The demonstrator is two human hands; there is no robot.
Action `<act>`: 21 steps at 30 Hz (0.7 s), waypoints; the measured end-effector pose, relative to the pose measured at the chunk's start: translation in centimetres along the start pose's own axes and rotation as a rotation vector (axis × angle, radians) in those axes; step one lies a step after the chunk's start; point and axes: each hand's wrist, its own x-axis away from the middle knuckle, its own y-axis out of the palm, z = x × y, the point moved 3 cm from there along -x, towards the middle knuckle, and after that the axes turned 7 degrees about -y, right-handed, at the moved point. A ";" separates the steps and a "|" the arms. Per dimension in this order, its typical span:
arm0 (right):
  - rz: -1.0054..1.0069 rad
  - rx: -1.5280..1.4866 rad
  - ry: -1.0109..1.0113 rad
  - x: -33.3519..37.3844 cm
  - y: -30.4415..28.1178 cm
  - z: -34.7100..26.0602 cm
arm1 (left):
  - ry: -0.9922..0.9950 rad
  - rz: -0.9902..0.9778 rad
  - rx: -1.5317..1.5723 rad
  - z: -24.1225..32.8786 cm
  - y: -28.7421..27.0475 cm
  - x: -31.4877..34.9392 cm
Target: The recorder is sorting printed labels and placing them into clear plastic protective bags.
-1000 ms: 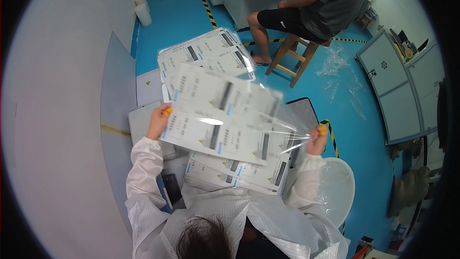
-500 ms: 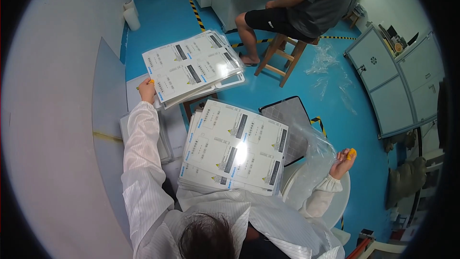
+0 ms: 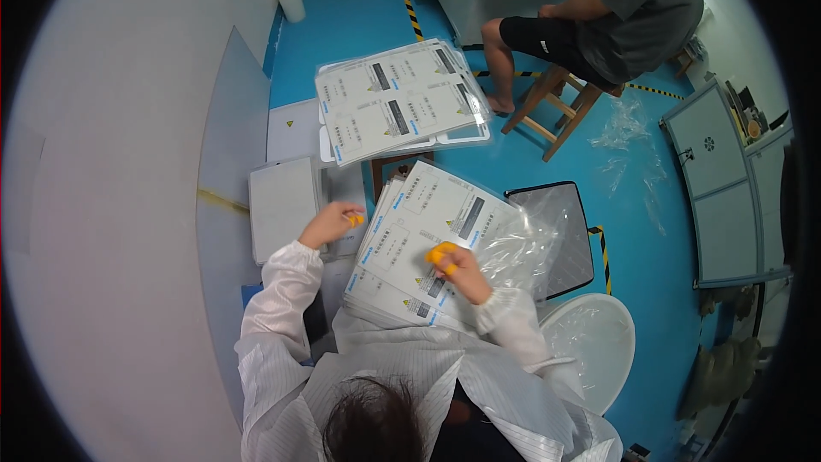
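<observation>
At the left edge, beside the white wall (image 3: 128,205), leans a grey panel (image 3: 227,128); next comes a pile of white boards (image 3: 282,210). The left hand (image 3: 335,222), with orange covers on its fingertips, has its fingers loosely bent near the left edge of the near stack; I cannot tell whether they pinch anything. Farther off lies another stack of printed sheets (image 3: 363,124). Just in front of the person's body sits the near stack (image 3: 398,214), its sheets slightly fanned. Over it is the right hand (image 3: 459,272), fingers curled, its grip unclear. Clear crinkled film (image 3: 522,248) spreads rightward past a dark-edged mat (image 3: 575,248), above a white tub (image 3: 624,359). A co-worker (image 3: 641,17) sits on a wooden stool (image 3: 556,133), left of grey cabinets (image 3: 723,218).
</observation>
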 end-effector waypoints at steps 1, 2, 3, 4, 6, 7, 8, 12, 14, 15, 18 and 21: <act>0.007 -0.002 0.020 -1.0 0.7 3.7 | -0.004 0.008 -0.001 -0.7 0.9 0.8; 0.014 -0.004 0.042 -1.8 1.4 6.2 | -0.003 0.043 -0.027 -1.4 1.7 1.5; 0.001 -0.006 0.045 -2.3 2.3 6.7 | -0.007 0.081 -0.050 -1.6 2.1 2.3; 0.038 0.008 0.025 -2.8 2.9 7.1 | -0.013 0.088 -0.048 -1.5 2.4 2.8; 0.073 0.022 0.006 -3.4 3.5 7.5 | -0.031 0.048 -0.154 -1.1 3.0 3.7; 0.082 0.024 0.004 -3.8 3.6 7.6 | -0.033 0.050 -0.153 -1.0 3.2 4.1; 0.094 0.026 0.001 -3.9 3.6 7.7 | -0.012 0.110 -0.215 -0.8 3.3 4.3; 0.080 0.075 0.000 -3.6 3.5 7.3 | 0.044 0.266 -0.299 1.2 2.7 5.5; 0.102 0.136 0.014 -3.3 2.9 7.4 | -0.038 0.116 -0.101 2.0 2.2 5.3; 0.099 0.137 0.014 -3.1 3.0 6.9 | -0.126 -0.031 0.099 1.9 2.3 5.3; 0.083 0.314 -0.133 -2.3 3.0 3.9 | -0.136 -0.355 0.451 1.3 4.0 5.4; -0.067 0.553 -0.044 -2.2 3.1 2.6 | -0.116 -0.317 0.533 1.8 4.8 5.6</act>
